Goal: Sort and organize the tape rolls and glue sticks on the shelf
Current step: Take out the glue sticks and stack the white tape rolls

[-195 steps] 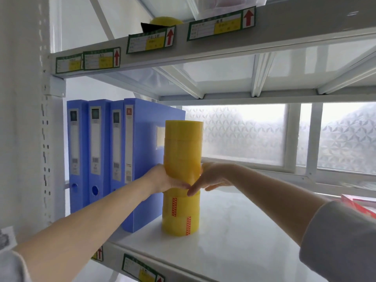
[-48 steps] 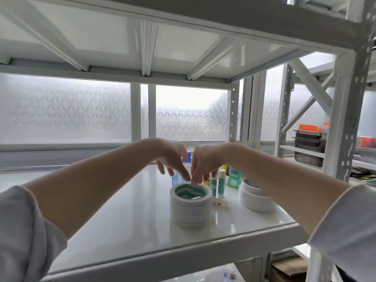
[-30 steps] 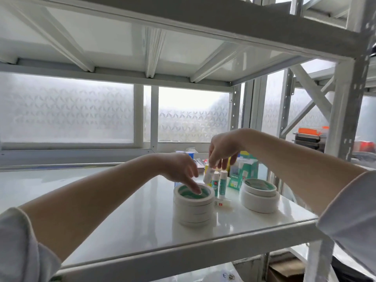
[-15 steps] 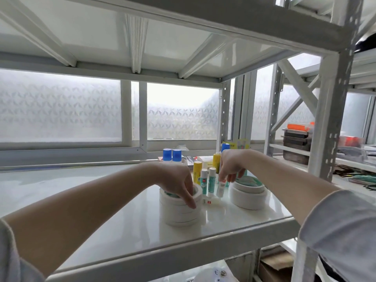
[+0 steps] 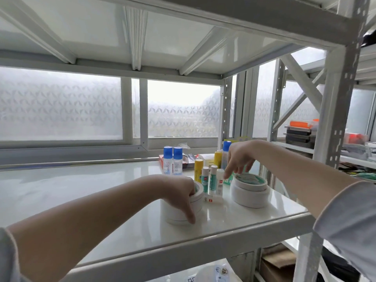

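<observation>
Left hand (image 5: 180, 195): draped over the near stack of white tape rolls (image 5: 179, 212); fingers hooked over the top rim, thumb pressed down the front wall to the base. Gripping the stack.
Right hand (image 5: 240, 157): above the shelf, fingers loosely curled and pointing down, forefinger tip just beside the cap of the right-most small glue stick (image 5: 219, 181). Whether it touches the cap cannot be told; nothing clearly held.
Beside the right fingertips: three small glue sticks upright in a row, the middle one (image 5: 212, 182) teal-labelled, the left one (image 5: 205, 181) nearest the left knuckles.
Below that row: one small stick (image 5: 211, 199) lying flat on the shelf, between the two tape stacks.
Under the right wrist: second stack of white tape rolls (image 5: 250, 192), green inner core showing, apart from the fingers.
Beyond the fingertips: yellow glue sticks (image 5: 198, 169); two blue-capped bottles (image 5: 172, 163) upright side by side; another blue-capped bottle (image 5: 226, 153) partly hidden by the right hand.
Surface: white shelf board (image 5: 81, 190), glossy.
Far right: neighbouring rack with dark trays (image 5: 299, 134), orange item on top.
</observation>
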